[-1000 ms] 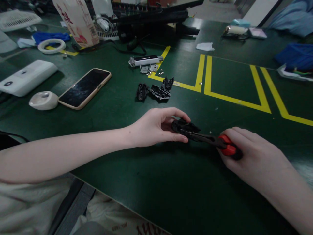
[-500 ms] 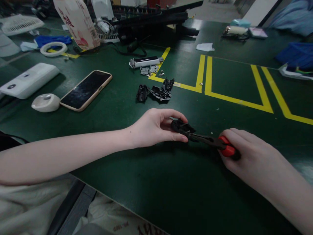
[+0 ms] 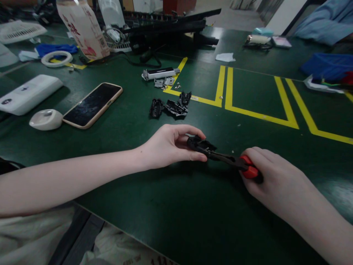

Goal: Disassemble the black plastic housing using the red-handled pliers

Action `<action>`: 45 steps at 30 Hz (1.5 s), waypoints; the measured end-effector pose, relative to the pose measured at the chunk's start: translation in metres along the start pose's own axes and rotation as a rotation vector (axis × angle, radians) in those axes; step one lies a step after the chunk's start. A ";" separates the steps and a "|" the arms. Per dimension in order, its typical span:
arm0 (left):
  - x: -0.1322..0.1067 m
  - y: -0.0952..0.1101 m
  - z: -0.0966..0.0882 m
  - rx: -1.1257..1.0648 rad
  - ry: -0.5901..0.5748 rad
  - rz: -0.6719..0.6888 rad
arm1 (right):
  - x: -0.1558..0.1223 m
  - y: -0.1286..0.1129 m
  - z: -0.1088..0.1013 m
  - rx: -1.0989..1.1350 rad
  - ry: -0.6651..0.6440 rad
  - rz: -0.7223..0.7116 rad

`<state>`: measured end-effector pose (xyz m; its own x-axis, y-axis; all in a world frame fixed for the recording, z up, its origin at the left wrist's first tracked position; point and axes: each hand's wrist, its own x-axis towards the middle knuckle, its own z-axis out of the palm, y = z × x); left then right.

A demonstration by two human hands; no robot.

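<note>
Left hand (image 3: 165,148): your grip pinches the black part (image 3: 200,143), likely steadying it against the pliers (image 3: 229,159) | Right hand (image 3: 271,173): your grip is clenched round the pliers, nose meeting the part | Black part: between your hands, over the worktop (image 3: 165,206) | Black pieces (image 3: 176,108): beyond, seemingly leaving room

Green desk (image 3: 171,209), yellow tape lines (image 3: 261,117) stuck on it. On it: phone (image 3: 93,105), white device (image 3: 31,94), tape roll (image 3: 56,65), bottle (image 3: 84,33), black pieces (image 3: 176,108), metal plates (image 3: 164,82), paper scrap (image 3: 225,57).
</note>
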<state>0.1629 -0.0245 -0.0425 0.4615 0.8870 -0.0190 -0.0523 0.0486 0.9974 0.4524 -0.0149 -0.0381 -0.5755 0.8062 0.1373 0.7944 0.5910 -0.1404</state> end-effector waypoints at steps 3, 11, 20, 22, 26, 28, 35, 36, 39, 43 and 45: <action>0.001 0.002 0.002 -0.007 0.007 -0.016 | -0.001 0.000 0.001 -0.017 0.037 -0.045; 0.002 0.003 0.002 -0.021 -0.013 -0.007 | -0.005 0.005 0.000 -0.028 0.030 -0.037; 0.003 0.008 0.002 0.013 0.010 -0.018 | -0.012 0.007 0.000 -0.053 0.093 -0.067; 0.002 0.009 0.002 0.020 0.020 -0.012 | -0.012 0.008 -0.002 -0.050 0.110 -0.060; 0.002 0.009 0.002 0.058 0.004 0.029 | -0.011 0.007 -0.006 -0.112 0.181 -0.086; 0.002 0.009 0.002 0.080 -0.002 0.050 | -0.010 0.007 -0.006 -0.155 0.207 -0.123; 0.003 0.007 0.002 0.107 -0.009 0.085 | -0.009 0.009 -0.003 -0.195 0.249 -0.161; 0.003 0.007 0.002 0.106 -0.012 0.085 | -0.009 0.009 -0.004 -0.191 0.250 -0.160; 0.004 0.008 0.002 0.108 -0.019 0.082 | -0.008 0.009 -0.004 -0.172 0.238 -0.161; 0.003 0.008 0.002 0.102 -0.013 0.093 | -0.008 0.008 -0.003 -0.169 0.240 -0.166; 0.003 0.008 0.002 0.100 -0.015 0.100 | -0.008 0.008 -0.002 -0.175 0.246 -0.171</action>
<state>0.1661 -0.0224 -0.0341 0.4712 0.8783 0.0814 -0.0109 -0.0865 0.9962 0.4644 -0.0166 -0.0381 -0.6561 0.6522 0.3796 0.7239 0.6861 0.0724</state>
